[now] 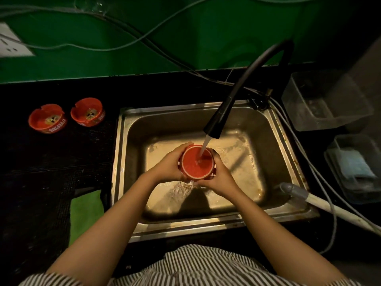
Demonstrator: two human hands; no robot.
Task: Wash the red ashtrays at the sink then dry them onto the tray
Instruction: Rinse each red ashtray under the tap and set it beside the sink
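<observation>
Over the steel sink (274, 129) I hold a red ashtray (196, 163) upside down, its flat bottom facing up. My left hand (168, 165) grips its left side and my right hand (219, 175) grips its right side. Water runs from the black tap (216, 124) onto the ashtray's bottom and spills into the basin. Two more red ashtrays stand upright on the black counter at the left, one (47, 118) further left and one (88, 112) beside it.
A green cloth (86, 211) lies on the counter left of the sink. Clear plastic containers (325, 102) (356, 168) sit to the right. A white hose (321, 203) rests on the sink's right rim. Cables run along the green wall (185, 38).
</observation>
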